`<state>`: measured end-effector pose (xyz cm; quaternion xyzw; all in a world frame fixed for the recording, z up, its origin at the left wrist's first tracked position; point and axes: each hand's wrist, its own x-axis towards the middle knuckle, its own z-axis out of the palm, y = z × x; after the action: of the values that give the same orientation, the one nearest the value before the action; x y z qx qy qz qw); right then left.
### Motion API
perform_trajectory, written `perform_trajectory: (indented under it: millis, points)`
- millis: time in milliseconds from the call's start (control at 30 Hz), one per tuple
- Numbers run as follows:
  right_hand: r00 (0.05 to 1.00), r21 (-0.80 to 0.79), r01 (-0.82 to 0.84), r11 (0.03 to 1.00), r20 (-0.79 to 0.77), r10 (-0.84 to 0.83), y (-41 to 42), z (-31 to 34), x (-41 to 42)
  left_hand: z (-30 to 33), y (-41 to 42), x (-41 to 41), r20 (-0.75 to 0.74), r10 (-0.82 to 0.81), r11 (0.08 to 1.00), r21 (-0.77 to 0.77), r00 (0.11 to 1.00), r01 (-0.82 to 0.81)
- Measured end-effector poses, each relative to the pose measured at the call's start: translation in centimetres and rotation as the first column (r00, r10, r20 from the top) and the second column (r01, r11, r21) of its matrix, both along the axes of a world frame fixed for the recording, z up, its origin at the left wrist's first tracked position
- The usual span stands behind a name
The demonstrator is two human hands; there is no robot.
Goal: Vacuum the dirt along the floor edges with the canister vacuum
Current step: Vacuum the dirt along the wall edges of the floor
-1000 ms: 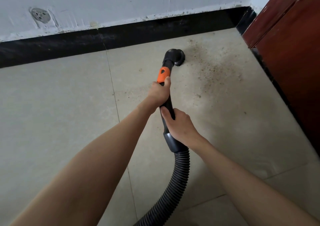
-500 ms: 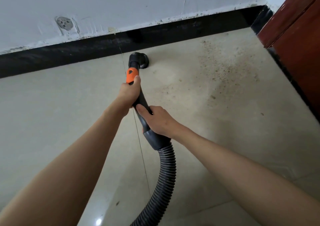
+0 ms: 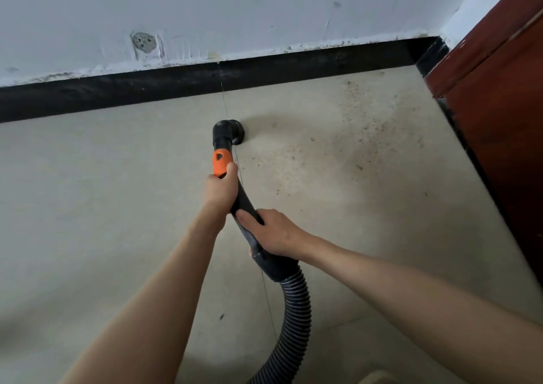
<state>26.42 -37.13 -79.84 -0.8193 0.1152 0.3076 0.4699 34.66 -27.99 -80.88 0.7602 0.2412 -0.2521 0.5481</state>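
Note:
A black vacuum handle [image 3: 242, 200] with an orange slider [image 3: 221, 161] ends in a round black nozzle [image 3: 232, 131] set on the beige tiled floor, a short way in front of the black skirting [image 3: 147, 88]. My left hand [image 3: 221, 189] grips the handle just below the orange part. Further down, my right hand [image 3: 274, 232] holds the handle where it meets the ribbed black hose [image 3: 293, 313]. Brown dirt specks [image 3: 364, 125] lie scattered right of the nozzle, toward the corner. The canister itself is out of view.
A white wall with a patched round hole [image 3: 143, 42] rises above the skirting. A dark red wooden door or cabinet [image 3: 499, 95] closes off the right side. The hose runs off the bottom edge.
The nozzle swept left away from the dirt patch, then came back slightly right along the tile joint. Both hands kept their grip on the handle throughout.

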Motion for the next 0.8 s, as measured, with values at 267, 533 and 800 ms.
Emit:
perform_trajectory:
  millis: [267, 533, 800]
  points:
    - [0.992, 0.062, 0.081, 0.995, -0.103, -0.074, 1.5, 0.5, -2.0, 1.4, 1.1, -2.0, 0.027, 0.000, 0.999, 0.053, 1.000, -0.002]
    - [0.991, 0.057, 0.088, 0.995, -0.111, -0.081, 1.0, 1.1, -6.5, 1.1, 0.2, -5.9, -0.011, -0.053, 0.987, 0.150, 0.999, 0.054]
    - [0.981, 0.043, 0.189, 0.981, -0.045, -0.187, -0.4, 1.7, -9.0, 1.9, -1.9, -7.7, -0.058, -0.110, 0.975, 0.188, 0.992, 0.119]
